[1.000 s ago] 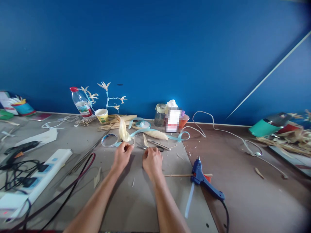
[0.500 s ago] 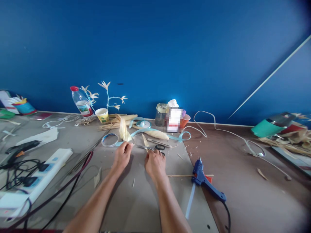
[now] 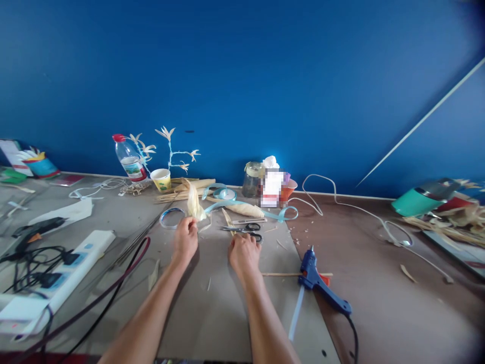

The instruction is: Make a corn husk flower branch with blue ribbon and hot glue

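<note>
My left hand is closed, fingers curled together, just in front of a pale dried husk standing up behind it. What the fingertips hold, if anything, is hidden. My right hand rests low over the table with its fingers bent under, so their tips are out of sight. Right at its knuckles lie scissors with black handles. A narrow husk strip runs beneath the blades toward that hand. Left of the husk lies a roll of tape; light blue ribbon curls behind.
A blue glue gun lies on the right, its cord trailing forward. On the left are a white power strip and cables. Along the wall stand a bottle, a paper cup, husk-flower stems and a glass jar.
My left hand has shifted slightly left, away from the middle. My right hand has edged slightly right, and more of the scissors' handles shows. The view has turned a little.
</note>
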